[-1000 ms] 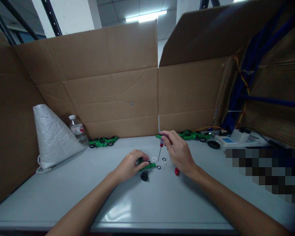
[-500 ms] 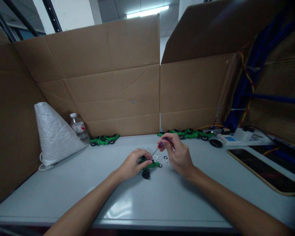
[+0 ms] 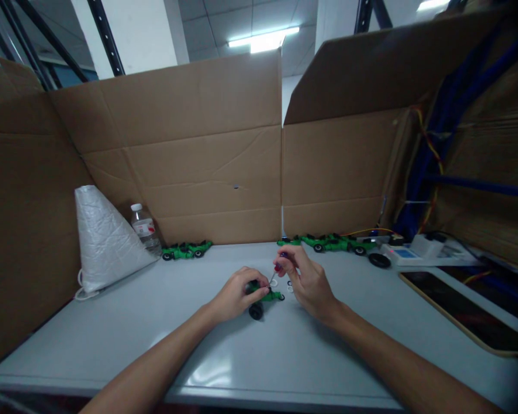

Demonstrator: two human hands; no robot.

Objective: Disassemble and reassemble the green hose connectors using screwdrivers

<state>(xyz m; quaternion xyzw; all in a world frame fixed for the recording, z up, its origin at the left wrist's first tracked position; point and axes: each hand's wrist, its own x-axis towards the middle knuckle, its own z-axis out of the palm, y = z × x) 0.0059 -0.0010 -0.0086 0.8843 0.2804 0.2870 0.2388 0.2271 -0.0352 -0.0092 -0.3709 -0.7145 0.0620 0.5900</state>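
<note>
Car: I see the small green plastic toy car (image 3: 265, 295) mid-table, clamped in my left hand (image 3: 235, 296).
Tool: my right hand (image 3: 306, 282) pinches a thin red-handled screwdriver (image 3: 275, 274), tip at the car.
Around: loose black wheel (image 3: 255, 311) just below; white ring (image 3: 290, 288) beside.
Behind: cardboard wall (image 3: 207, 167), clear water bottle (image 3: 145, 229).

Your single head-worn camera looks forward and down across the grey table (image 3: 285, 356) toward the cardboard wall (image 3: 190, 167) at its far edge. Your forearms enter from the bottom edge; both hands lie near frame centre, at arm's length.
</note>
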